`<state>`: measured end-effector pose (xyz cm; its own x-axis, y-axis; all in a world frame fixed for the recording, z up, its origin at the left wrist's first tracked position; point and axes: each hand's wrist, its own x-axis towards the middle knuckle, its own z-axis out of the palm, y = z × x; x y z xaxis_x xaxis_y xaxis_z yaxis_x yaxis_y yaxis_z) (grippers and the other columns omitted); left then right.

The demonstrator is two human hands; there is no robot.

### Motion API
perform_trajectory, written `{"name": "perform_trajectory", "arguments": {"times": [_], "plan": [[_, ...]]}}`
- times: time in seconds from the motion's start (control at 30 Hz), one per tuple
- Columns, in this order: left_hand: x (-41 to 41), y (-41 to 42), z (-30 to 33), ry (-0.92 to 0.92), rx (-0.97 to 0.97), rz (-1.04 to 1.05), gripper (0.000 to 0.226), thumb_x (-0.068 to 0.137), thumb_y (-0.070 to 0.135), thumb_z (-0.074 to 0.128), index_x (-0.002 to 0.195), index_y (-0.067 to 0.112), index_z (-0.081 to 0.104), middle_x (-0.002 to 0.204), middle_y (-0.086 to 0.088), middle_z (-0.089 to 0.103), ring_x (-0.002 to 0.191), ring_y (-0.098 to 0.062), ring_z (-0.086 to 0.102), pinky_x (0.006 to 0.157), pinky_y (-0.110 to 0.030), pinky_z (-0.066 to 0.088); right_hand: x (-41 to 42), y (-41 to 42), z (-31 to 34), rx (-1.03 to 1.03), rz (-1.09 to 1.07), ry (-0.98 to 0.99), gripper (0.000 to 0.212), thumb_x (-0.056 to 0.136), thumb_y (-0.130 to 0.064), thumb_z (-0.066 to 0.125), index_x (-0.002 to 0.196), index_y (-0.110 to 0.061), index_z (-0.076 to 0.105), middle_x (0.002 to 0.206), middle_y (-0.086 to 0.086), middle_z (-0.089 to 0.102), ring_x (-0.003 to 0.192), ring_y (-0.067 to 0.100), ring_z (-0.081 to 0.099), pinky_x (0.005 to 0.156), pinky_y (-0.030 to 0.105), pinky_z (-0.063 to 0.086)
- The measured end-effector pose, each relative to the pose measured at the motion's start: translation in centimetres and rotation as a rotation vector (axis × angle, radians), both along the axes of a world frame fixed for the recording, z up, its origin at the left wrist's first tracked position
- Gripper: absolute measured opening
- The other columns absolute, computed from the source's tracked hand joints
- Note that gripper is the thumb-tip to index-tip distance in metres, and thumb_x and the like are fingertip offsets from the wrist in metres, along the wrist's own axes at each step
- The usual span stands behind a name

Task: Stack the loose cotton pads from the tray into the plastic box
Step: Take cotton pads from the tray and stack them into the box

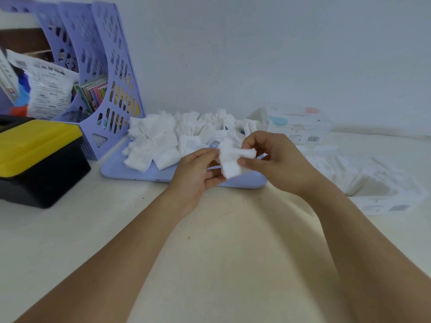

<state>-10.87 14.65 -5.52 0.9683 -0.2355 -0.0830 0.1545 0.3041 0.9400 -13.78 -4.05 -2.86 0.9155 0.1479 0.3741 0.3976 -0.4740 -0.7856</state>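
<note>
A lilac tray (130,170) lies on the table with several loose white cotton pads (156,141) heaped on its far half. Above the tray's front edge both hands hold one crumpled white cotton pad (229,163). My left hand (198,173) grips its lower left part with curled fingers. My right hand (275,159) pinches its upper right corner between thumb and fingers. A clear plastic box (300,125) with a printed label stands behind my right hand, against the wall.
A black case with a yellow lid (37,157) sits at the left. Behind it stands a lilac file rack (102,73) with booklets and a printed bag. A white plastic wrapper (368,180) lies open on the table at the right.
</note>
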Motion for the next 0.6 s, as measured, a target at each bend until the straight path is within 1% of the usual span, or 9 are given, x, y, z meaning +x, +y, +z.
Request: {"name": "perform_trajectory", "arguments": {"times": [0.03, 0.1, 0.13, 0.2, 0.27, 0.33, 0.4, 0.53, 0.6], "plan": [[0.1, 0.1, 0.0, 0.002, -0.03, 0.012, 0.023, 0.1, 0.013, 0.058, 0.116, 0.0, 0.068, 0.103, -0.013, 0.074, 0.087, -0.022, 0.074, 0.075, -0.031, 0.061, -0.2, 0.1, 0.4, 0.19, 0.043, 0.056, 0.013, 0.088, 0.001, 0.072, 0.091, -0.008, 0.062, 0.078, -0.006, 0.062, 0.072, 0.007, 0.057, 0.069, 0.017, 0.044], [0.1, 0.0, 0.0, 0.012, -0.071, 0.041, 0.018, 0.1, 0.014, 0.058, 0.11, 0.005, 0.07, 0.097, -0.008, 0.074, 0.084, -0.019, 0.072, 0.071, -0.027, 0.06, -0.5, 0.7, 0.7, 0.601, 0.146, 0.204, 0.022, 0.086, 0.0, 0.071, 0.103, -0.009, 0.061, 0.083, 0.001, 0.065, 0.079, 0.017, 0.061, 0.074, 0.028, 0.048], [0.1, 0.0, -0.1, 0.014, -0.082, 0.049, 0.015, 0.101, 0.014, 0.058, 0.106, 0.01, 0.071, 0.095, -0.005, 0.073, 0.083, -0.017, 0.07, 0.068, -0.024, 0.059, -0.6, 1.3, 0.5, 0.711, 0.159, 0.257, 0.028, 0.085, -0.003, 0.072, 0.11, -0.011, 0.061, 0.088, 0.004, 0.067, 0.083, 0.019, 0.062, 0.076, 0.031, 0.049], [-0.1, -0.1, -0.2, 0.002, -0.107, 0.023, 0.016, 0.101, 0.011, 0.055, 0.106, 0.013, 0.071, 0.097, -0.003, 0.072, 0.083, -0.013, 0.068, 0.067, -0.021, 0.057, -0.4, 2.6, -0.2, 0.704, 0.06, 0.284, 0.033, 0.086, -0.005, 0.074, 0.116, -0.014, 0.062, 0.093, 0.006, 0.069, 0.084, 0.02, 0.064, 0.074, 0.03, 0.05], [-0.2, -0.2, -0.2, -0.01, -0.131, -0.006, 0.019, 0.102, 0.009, 0.054, 0.112, 0.01, 0.07, 0.102, -0.004, 0.073, 0.085, -0.012, 0.069, 0.069, -0.02, 0.056, -0.1, 3.2, -0.9, 0.623, -0.081, 0.239, 0.031, 0.087, -0.005, 0.074, 0.115, -0.012, 0.064, 0.094, 0.006, 0.071, 0.081, 0.018, 0.064, 0.068, 0.025, 0.05], [-0.2, -0.2, 0.0, -0.014, -0.139, -0.004, 0.022, 0.102, 0.009, 0.053, 0.117, 0.007, 0.068, 0.102, -0.005, 0.073, 0.085, -0.012, 0.069, 0.069, -0.02, 0.057, 0.2, 3.0, -1.3, 0.593, -0.139, 0.21, 0.03, 0.087, -0.005, 0.075, 0.115, -0.012, 0.065, 0.098, 0.003, 0.073, 0.079, 0.014, 0.065, 0.065, 0.021, 0.051], [-0.1, -0.2, 0.0, -0.017, -0.123, 0.007, 0.023, 0.101, 0.009, 0.055, 0.119, 0.005, 0.068, 0.1, -0.006, 0.071, 0.082, -0.012, 0.069, 0.069, -0.021, 0.057, 0.3, 2.5, -1.4, 0.569, -0.158, 0.194, 0.03, 0.087, -0.006, 0.075, 0.115, -0.012, 0.067, 0.104, 0.001, 0.073, 0.079, 0.011, 0.066, 0.066, 0.021, 0.053], [0.0, -0.2, -0.1, -0.05, -0.033, 0.008, 0.021, 0.102, 0.011, 0.053, 0.116, 0.009, 0.07, 0.104, -0.008, 0.072, 0.083, -0.014, 0.069, 0.07, -0.023, 0.058, 0.3, 2.2, -1.4, 0.462, -0.099, 0.186, 0.025, 0.086, -0.002, 0.075, 0.109, -0.01, 0.07, 0.102, 0.003, 0.073, 0.085, 0.018, 0.068, 0.076, 0.034, 0.057], [-0.1, -0.1, 0.0, -0.081, 0.002, 0.01, 0.021, 0.103, 0.011, 0.052, 0.113, 0.01, 0.071, 0.106, -0.008, 0.072, 0.084, -0.014, 0.069, 0.07, -0.023, 0.058, 0.2, 2.0, -1.2, 0.433, -0.067, 0.193, 0.019, 0.087, -0.002, 0.074, 0.105, -0.008, 0.071, 0.096, 0.004, 0.073, 0.082, 0.018, 0.067, 0.071, 0.031, 0.056]]}}
